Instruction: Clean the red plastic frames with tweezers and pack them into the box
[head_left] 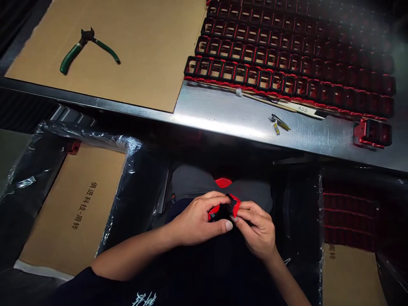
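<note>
Over the lap, a small red and black part [235, 205] is between both hands. My left hand [204, 219] curls round its black side, fingertips at the top and thumb below. Dark and red pieces also show inside the curve of that hand, partly hidden by the fingers. On the part's red right side, my right hand [258, 229] pinches with thumb and fingers. Both hands are closed on it, below the front edge of the metal table [223, 114].
Rows of red and black frames [264, 78] cover the table's back right. Green-handled pliers [84, 44] lie on cardboard [143, 51]. Small clippers [279, 123], an A55 strip [302, 109] and one red-black part [373, 132] lie nearby. Lined bins with cardboard [76, 212] flank the lap.
</note>
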Demonstrator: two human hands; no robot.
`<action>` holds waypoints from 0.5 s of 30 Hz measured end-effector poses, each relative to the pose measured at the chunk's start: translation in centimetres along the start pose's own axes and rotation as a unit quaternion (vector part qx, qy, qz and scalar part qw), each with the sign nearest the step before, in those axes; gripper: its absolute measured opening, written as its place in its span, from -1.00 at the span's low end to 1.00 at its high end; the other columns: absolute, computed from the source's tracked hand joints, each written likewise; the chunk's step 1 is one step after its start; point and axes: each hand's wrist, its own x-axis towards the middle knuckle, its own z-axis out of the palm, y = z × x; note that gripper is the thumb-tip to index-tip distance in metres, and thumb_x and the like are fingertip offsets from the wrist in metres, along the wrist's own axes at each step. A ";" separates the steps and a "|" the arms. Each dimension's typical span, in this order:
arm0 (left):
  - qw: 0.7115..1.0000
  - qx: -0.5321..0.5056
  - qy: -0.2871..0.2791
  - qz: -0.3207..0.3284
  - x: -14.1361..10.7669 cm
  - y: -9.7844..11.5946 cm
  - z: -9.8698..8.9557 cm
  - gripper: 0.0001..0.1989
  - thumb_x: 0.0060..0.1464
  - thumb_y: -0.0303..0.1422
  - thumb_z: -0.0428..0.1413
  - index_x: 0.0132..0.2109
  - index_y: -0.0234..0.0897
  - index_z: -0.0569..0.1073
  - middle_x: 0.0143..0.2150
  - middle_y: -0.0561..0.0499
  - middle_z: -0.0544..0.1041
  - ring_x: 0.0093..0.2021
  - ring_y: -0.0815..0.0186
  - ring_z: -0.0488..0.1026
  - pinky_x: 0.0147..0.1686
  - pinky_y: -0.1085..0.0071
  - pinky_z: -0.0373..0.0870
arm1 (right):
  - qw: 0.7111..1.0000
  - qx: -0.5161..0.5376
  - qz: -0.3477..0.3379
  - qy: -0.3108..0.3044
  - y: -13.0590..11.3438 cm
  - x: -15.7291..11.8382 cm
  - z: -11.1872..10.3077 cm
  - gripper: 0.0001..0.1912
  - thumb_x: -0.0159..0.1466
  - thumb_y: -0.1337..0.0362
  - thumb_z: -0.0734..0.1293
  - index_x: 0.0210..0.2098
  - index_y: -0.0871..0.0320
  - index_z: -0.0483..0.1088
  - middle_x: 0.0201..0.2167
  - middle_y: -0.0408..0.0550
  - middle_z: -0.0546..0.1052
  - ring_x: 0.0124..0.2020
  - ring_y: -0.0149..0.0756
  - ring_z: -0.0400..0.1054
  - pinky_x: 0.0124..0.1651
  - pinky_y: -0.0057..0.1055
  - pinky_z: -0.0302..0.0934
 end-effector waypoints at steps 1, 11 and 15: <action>1.000 -0.008 0.004 0.006 0.0 0.0 0.1 -0.60 0.07 -0.20 0.30 0.05 -0.23 0.56 0.09 -0.12 0.58 0.09 0.11 0.54 0.15 0.15 0.48 | 1.000 -0.006 -0.004 -0.001 0.0 0.0 -0.1 -0.68 0.28 0.47 0.43 -0.10 -0.06 0.65 -0.26 -0.07 0.64 -0.29 -0.29 0.56 -0.23 -0.39 0.47; 0.990 0.031 0.099 0.096 0.0 -1.2 1.0 -0.49 -0.03 -0.25 0.40 0.08 -0.28 0.57 0.17 -0.26 0.57 0.16 0.00 0.56 0.16 0.04 0.54 | 0.996 -0.066 -0.057 -0.001 0.3 0.1 -0.2 -0.66 0.27 0.47 0.41 -0.09 -0.08 0.64 -0.15 0.00 0.65 -0.24 -0.20 0.57 -0.23 -0.27 0.48; 0.982 0.049 0.120 0.140 0.0 -1.2 1.0 -0.49 -0.03 -0.34 0.39 0.09 -0.30 0.53 0.21 -0.28 0.55 0.18 0.03 0.56 0.16 0.09 0.55 | 0.995 -0.067 -0.065 0.023 0.4 0.2 -0.1 -0.66 0.25 0.49 0.42 -0.11 -0.06 0.64 -0.07 0.04 0.63 -0.15 -0.16 0.56 -0.19 -0.25 0.51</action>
